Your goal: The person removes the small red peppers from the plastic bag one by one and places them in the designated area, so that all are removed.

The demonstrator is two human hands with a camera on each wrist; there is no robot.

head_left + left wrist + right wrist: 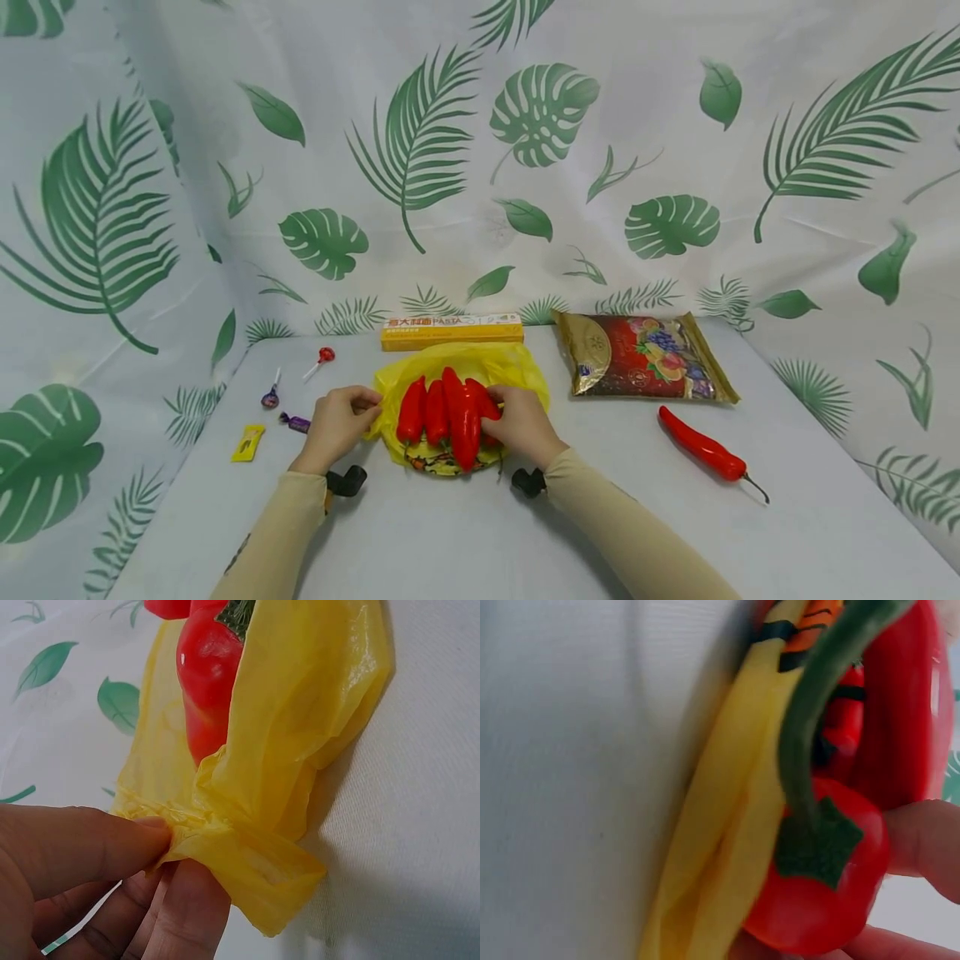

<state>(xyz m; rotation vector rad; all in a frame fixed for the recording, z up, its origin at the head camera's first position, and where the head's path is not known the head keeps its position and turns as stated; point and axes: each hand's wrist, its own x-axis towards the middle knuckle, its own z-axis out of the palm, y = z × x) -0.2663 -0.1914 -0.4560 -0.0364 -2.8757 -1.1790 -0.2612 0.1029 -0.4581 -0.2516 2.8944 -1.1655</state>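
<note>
A yellow plastic bag lies mid-table with several red peppers in its opening. My left hand pinches the bag's gathered left edge between thumb and finger; the left wrist view shows the crumpled yellow plastic in that grip. At the bag's right side, my right hand holds a red pepper by its body. Seen from the right wrist, fingers lie around this pepper, whose curved green stem points away from the hand. Under the peppers shows a patterned black, orange and yellow part of the bag.
Another long red pepper lies on the right. Behind stand a pasta box and a red-gold foil packet. At left are two lollipops, a purple-wrapped candy and a yellow one.
</note>
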